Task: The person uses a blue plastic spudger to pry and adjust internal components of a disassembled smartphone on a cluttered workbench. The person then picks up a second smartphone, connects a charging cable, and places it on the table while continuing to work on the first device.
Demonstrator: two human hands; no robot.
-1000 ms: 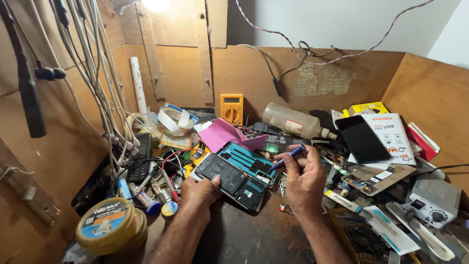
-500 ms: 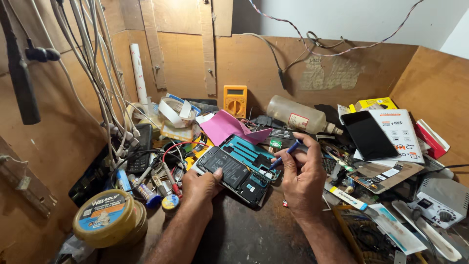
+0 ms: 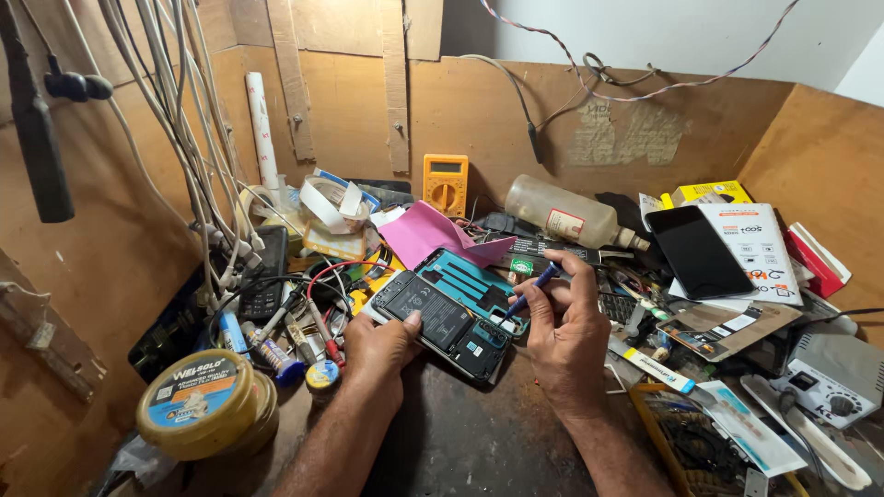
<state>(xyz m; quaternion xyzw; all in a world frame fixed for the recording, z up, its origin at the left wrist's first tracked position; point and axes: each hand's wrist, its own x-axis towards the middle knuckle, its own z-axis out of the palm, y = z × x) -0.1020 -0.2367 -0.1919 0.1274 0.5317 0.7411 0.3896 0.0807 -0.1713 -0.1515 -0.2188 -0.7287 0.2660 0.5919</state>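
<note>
I see the opened phone (image 3: 448,311) lying between both hands: left hand (image 3: 379,343) grips its edge, right hand (image 3: 564,324) pinches a blue screwdriver (image 3: 531,290) onto it.

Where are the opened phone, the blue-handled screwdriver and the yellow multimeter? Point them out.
opened phone (image 3: 440,317), head view, on its dark battery area.
blue-handled screwdriver (image 3: 543,276), head view, on the blue handle above the right hand's fingers.
yellow multimeter (image 3: 445,187), head view, on its front face around the dial.

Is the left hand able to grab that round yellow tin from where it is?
Probably yes. The left hand rests on the opened phone, and the round yellow tin sits just to its left, with only small tubes lying between them.
</note>
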